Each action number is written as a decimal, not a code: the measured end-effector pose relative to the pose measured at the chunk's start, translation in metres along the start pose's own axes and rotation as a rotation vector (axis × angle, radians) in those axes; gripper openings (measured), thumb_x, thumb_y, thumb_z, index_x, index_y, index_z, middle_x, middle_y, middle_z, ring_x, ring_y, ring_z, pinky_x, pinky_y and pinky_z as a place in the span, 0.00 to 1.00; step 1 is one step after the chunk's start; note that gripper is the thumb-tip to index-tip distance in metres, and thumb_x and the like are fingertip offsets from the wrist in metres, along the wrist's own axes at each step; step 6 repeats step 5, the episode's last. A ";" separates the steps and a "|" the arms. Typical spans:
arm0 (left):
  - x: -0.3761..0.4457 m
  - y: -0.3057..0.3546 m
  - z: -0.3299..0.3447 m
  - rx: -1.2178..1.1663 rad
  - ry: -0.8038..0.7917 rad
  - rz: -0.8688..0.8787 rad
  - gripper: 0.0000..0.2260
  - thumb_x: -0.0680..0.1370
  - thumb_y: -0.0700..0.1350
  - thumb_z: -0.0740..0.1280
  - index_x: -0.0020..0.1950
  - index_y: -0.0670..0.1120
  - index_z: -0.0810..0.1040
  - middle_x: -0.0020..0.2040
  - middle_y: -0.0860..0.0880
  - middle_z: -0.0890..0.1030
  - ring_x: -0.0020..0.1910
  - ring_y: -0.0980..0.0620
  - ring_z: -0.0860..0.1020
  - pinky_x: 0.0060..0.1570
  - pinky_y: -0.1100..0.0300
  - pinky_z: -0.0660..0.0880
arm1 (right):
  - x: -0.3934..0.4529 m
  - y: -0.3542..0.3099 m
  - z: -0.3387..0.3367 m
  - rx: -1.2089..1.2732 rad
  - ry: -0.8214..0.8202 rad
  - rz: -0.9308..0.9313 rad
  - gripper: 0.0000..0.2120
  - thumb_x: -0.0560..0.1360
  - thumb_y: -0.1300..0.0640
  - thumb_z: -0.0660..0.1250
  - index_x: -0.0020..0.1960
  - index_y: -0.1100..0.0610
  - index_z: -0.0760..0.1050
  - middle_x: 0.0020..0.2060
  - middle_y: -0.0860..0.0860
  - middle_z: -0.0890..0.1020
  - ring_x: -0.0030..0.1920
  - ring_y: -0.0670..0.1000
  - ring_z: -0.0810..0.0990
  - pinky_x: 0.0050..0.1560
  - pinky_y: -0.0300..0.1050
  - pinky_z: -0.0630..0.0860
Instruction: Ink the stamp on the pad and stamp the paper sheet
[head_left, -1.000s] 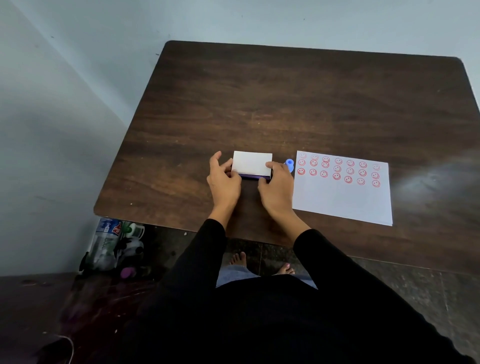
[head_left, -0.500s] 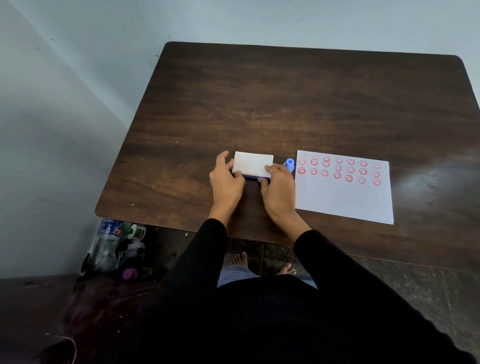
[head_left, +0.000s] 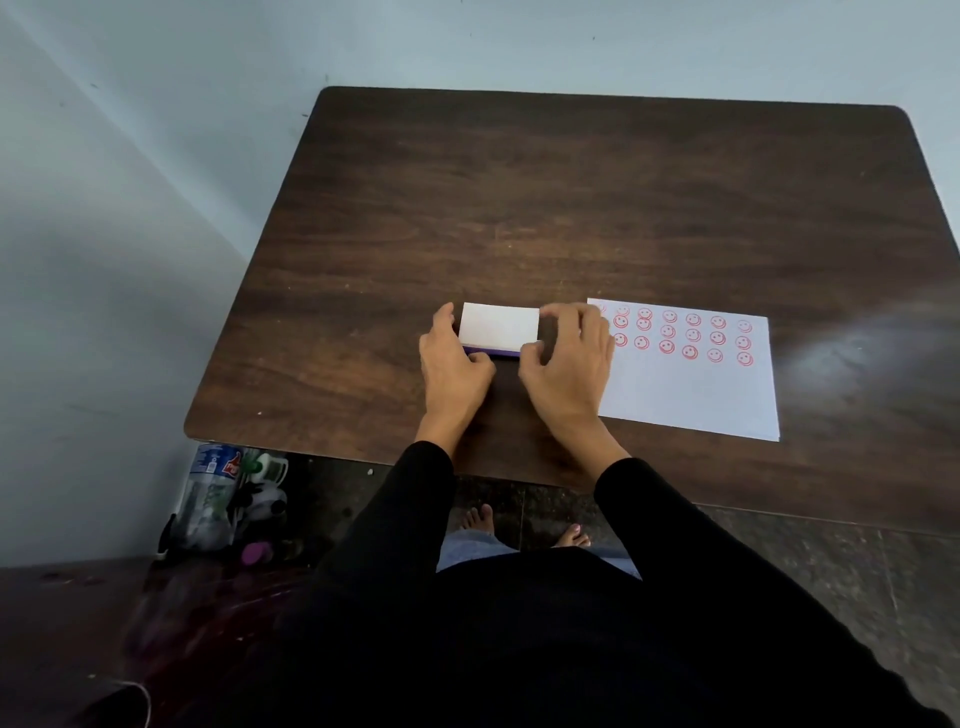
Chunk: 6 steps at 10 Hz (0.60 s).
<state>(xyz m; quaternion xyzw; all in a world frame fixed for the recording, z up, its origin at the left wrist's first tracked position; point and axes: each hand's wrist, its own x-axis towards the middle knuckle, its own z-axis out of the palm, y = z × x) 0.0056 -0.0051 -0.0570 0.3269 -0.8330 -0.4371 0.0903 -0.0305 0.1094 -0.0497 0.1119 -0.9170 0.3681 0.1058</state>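
A dark wooden table (head_left: 571, 197) stands against a pale wall. Near its front edge lies the ink pad (head_left: 498, 328), lid shut, white top over a purple base. The left hand (head_left: 452, 358) grips its 9 o'clock end; the right hand (head_left: 569, 358) pinches its 3 o'clock end with curled fingers. The paper sheet (head_left: 691, 389), at 3 o'clock of the pad, bears rows of red smiley prints. The stamp is not visible, perhaps hidden behind the right hand. The pad seems about to be opened; next the lid must lift while the base stays pinned.

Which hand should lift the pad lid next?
Right. The right hand pinches the ink pad's right corner, thumb under the lid edge, and sits beside the paper. The left hand braces the left side.
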 end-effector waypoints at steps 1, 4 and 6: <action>0.000 0.000 0.001 0.029 0.005 -0.019 0.30 0.71 0.34 0.62 0.73 0.44 0.61 0.67 0.42 0.72 0.66 0.44 0.67 0.64 0.57 0.64 | 0.010 0.012 -0.003 0.033 -0.047 0.123 0.20 0.71 0.63 0.64 0.62 0.58 0.70 0.65 0.56 0.71 0.64 0.55 0.69 0.63 0.50 0.68; 0.001 0.005 0.002 0.099 0.009 -0.004 0.30 0.71 0.33 0.63 0.73 0.45 0.60 0.67 0.44 0.74 0.67 0.45 0.68 0.70 0.52 0.58 | 0.015 0.028 -0.002 0.078 -0.221 0.153 0.15 0.76 0.60 0.62 0.63 0.57 0.70 0.58 0.56 0.79 0.59 0.56 0.75 0.56 0.47 0.72; -0.003 0.010 0.003 0.149 0.039 -0.005 0.33 0.69 0.32 0.64 0.73 0.46 0.60 0.69 0.45 0.71 0.69 0.46 0.66 0.70 0.51 0.57 | 0.011 0.028 -0.006 0.096 -0.202 0.146 0.23 0.73 0.60 0.66 0.66 0.55 0.67 0.63 0.55 0.76 0.63 0.54 0.72 0.61 0.48 0.70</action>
